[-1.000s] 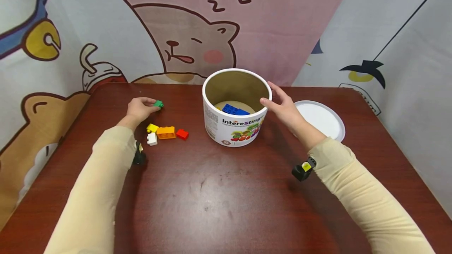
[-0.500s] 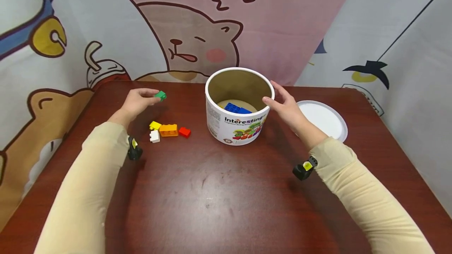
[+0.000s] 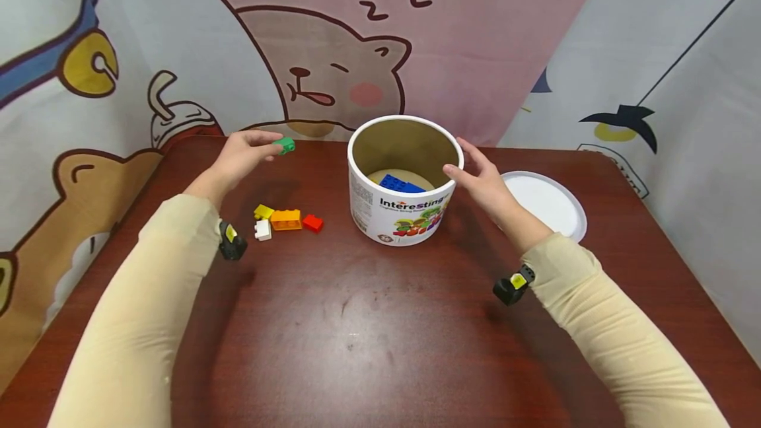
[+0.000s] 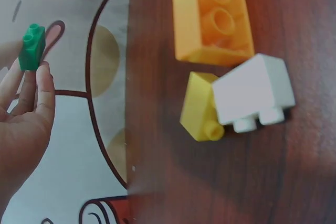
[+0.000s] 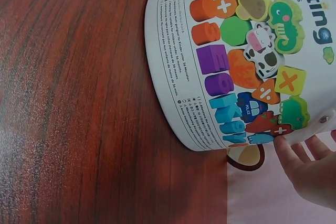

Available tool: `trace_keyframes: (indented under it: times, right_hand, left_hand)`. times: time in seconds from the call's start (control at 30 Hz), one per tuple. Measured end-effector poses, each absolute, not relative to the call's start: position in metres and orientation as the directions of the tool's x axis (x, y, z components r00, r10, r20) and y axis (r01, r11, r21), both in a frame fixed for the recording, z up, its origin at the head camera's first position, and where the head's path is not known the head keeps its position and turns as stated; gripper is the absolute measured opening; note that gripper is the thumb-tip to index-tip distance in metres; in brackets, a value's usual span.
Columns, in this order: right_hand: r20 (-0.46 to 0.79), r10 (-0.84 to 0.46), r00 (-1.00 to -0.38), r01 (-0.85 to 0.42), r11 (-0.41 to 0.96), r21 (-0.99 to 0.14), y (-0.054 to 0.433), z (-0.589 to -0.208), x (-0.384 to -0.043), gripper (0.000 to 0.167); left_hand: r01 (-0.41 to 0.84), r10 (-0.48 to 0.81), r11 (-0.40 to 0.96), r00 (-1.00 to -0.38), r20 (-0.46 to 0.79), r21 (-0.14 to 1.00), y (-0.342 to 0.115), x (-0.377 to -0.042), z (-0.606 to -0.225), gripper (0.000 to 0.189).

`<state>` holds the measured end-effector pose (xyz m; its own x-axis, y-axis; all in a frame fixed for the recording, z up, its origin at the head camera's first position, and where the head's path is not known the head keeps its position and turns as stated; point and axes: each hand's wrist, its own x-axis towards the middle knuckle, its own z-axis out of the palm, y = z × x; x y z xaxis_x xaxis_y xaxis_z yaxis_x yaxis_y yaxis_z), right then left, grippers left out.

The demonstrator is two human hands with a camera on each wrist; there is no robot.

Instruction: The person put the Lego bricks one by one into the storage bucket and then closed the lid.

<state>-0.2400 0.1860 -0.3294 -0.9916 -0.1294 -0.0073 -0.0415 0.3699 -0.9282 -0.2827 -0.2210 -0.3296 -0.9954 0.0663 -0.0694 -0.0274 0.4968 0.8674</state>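
Observation:
Raised over the far left of the table, my left hand [image 3: 240, 157] pinches a green toy building block [image 3: 285, 145] between thumb and fingertips. The left wrist view shows studs on this green block [image 4: 32, 48]. My right hand [image 3: 484, 183] holds the right side of a white plastic bucket [image 3: 368, 203] at its rim. Printed toys and lettering cover the outer wall. A blue block [image 3: 399, 183] lies inside on the bottom. Below my left hand, an orange block [image 3: 287, 220], a yellow block [image 3: 264, 212], a white block [image 3: 263, 230] and a red block [image 3: 312, 222] lie close together.
A round white lid [image 3: 547, 207] lies flat to the right of the bucket, partly behind my right forearm. The brown table [image 3: 380, 335] ends at a cloth backdrop [image 3: 475, 51] with cartoon animals.
My left hand has lifted the green block off the table area and carried it up and rightward, toward the bucket. My right hand stays on the bucket. The head view has shifted slightly.

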Motion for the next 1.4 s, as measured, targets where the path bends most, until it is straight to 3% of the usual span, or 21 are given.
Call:
trace_keyframes:
  times: [0.57, 1.4]
  right_hand:
    - [-0.010, -0.130, -0.991, -0.039, 0.371, -0.928, 0.187, -0.331, -0.240, 0.069]
    - [-0.004, -0.141, -0.990, -0.049, 0.373, -0.927, 0.186, -0.329, -0.241, 0.069]
  left_hand:
    - [0.043, 0.132, 0.442, -0.991, -0.018, 0.896, -0.188, -0.278, -0.295, 0.043]
    - [0.194, 0.354, 0.378, -0.934, 0.052, 0.905, -0.109, -0.276, -0.273, 0.034]
